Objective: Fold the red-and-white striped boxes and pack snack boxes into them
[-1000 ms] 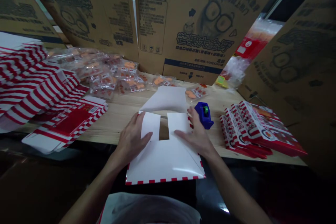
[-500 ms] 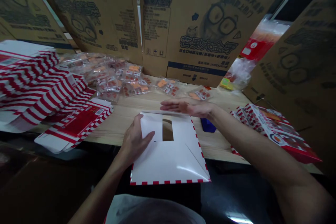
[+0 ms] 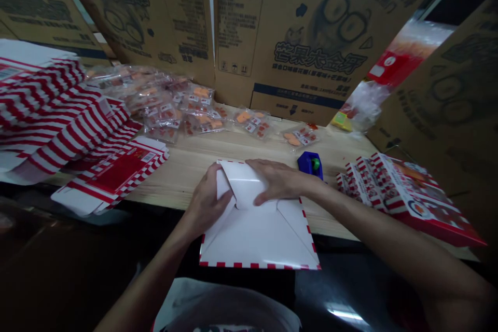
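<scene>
"Behind the pale wooden bench (image 3: 184, 166), brown printed cardboard cartons (image 3: 241, 41) are stood up. What is being handled?"

"A flat white cardboard box with red-striped edges (image 3: 259, 238) is held between the hands, its near end jutting past the bench edge, its long axis seemingly pointed toward the cartons."

"And the grip?"

"Its left edge is clasped by the left hand (image 3: 209, 199); its folded-over white flap (image 3: 245, 187) is pressed by the spread right hand (image 3: 278, 179), nearer the blue tape dispenser (image 3: 305, 162)."

"Contents?"

"Orange pieces are held in clear plastic packets (image 3: 252, 123); the box's inside is hidden."
</scene>
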Motion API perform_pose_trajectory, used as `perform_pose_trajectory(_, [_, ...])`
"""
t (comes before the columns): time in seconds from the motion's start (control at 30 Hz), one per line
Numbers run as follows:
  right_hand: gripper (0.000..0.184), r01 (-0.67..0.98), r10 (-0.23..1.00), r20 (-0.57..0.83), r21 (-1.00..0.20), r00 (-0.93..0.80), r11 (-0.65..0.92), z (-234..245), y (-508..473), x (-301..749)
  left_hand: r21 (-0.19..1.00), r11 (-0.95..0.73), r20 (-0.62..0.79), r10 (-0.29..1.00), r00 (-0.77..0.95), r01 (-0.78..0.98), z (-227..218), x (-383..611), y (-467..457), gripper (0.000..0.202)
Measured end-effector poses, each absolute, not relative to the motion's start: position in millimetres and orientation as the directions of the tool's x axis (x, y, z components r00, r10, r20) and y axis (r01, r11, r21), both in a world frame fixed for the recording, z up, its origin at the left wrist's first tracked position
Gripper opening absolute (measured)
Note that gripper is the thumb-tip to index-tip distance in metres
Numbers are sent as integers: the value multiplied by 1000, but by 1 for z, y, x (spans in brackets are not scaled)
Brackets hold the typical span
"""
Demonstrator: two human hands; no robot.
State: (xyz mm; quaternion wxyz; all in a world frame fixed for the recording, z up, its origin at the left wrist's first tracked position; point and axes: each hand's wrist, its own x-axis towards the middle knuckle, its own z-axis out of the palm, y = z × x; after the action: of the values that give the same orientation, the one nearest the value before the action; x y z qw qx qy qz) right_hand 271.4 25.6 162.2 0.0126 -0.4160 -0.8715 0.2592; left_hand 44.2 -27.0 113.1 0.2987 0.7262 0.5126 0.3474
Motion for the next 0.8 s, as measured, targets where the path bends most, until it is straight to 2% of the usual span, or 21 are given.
perform_pose_trajectory(0.1, [97,723,742,-144,-404,-655,560,154,19,272,813,-255,176,965,196,523,107,45,-27,53])
perform_pose_trajectory(0.23, [110,760,770,-92,-272,-631,590,144,10,266,843,-212,160,976,147,495,103,47,-28,54])
perform_pose_trajectory(0.3, [110,765,775,-85,-262,-626,589,145,10,265,853,-206,161,978,133,480,103,47,-28,55])
perform_pose_trajectory(0.4, [100,727,742,-152,-403,-653,556,157,19,271,887,-203,159,978,138,414,102,45,-27,56])
perform_pose_trajectory(0.5, [80,694,707,-245,-554,-664,460,165,36,283,945,-136,98,985,140,298,97,43,-25,56])
perform_pose_trajectory(0.6, [61,706,718,-275,-579,-640,408,164,44,290,998,15,-23,989,143,58,94,44,-25,57])
perform_pose_trajectory(0.67, [54,716,702,-318,-580,-637,388,165,40,289,987,136,-121,981,154,-89,100,45,-30,57])
perform_pose_trajectory(0.8, [42,693,659,-373,-646,-653,322,203,23,279,922,301,-269,950,156,-242,148,45,-50,59])
